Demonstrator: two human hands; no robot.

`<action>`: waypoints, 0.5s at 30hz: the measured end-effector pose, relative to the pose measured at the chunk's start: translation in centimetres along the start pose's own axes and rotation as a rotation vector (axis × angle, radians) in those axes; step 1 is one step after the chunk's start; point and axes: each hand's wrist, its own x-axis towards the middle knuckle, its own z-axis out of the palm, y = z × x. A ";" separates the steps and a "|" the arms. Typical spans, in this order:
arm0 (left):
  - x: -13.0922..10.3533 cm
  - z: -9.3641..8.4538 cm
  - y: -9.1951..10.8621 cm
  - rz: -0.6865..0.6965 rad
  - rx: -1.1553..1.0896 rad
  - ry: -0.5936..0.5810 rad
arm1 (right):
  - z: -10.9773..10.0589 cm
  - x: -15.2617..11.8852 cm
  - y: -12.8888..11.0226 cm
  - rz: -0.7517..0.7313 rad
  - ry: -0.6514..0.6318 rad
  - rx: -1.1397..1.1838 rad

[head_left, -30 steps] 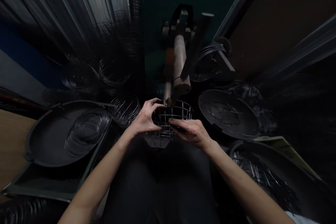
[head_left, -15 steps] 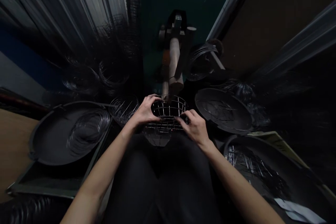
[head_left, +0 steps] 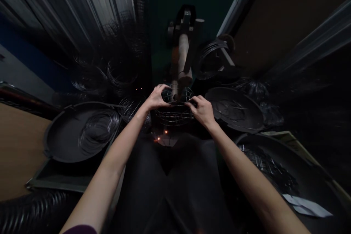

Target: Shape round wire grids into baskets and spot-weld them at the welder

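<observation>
Between my hands is a round wire basket (head_left: pixel 175 114) of thin metal rods, held at the end of a machine's cylindrical arms (head_left: pixel 184 58). My left hand (head_left: pixel 159 98) grips the basket's left rim, thumb and fingers curled on the wires. At the right rim, my right hand (head_left: pixel 201 109) pinches the wires with thumb and forefinger. Where the rods meet the machine's tip is partly hidden by the basket's mesh. Small orange sparks (head_left: pixel 166 132) glow just below the basket, over a pale angular plate (head_left: pixel 168 142).
To the left, a dark round pan (head_left: pixel 63 142) holds coiled wire rings (head_left: pixel 98 131). Two more pans stand at the right, the upper pan (head_left: pixel 249 111) and the lower pan (head_left: pixel 309 168), both with wire pieces. White paper (head_left: pixel 308 204) lies in the lower one. Wire coils (head_left: pixel 211 58) hang beside the machine.
The basket and both hands have moved up and away from my body in the view, closer around the machine's tip. Orange sparks have appeared below and left of the basket.
</observation>
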 end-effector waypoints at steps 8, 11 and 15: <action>-1.9 0.7 -2.9 0.004 -0.184 0.067 | -3.3 -2.0 -0.5 0.136 -0.007 0.116; -4.5 2.0 -5.4 -0.137 -0.395 0.041 | -5.8 -6.9 -0.3 0.237 -0.152 0.223; -6.2 3.7 -7.5 -0.296 -0.664 0.117 | -5.3 -14.5 1.6 0.301 -0.376 0.085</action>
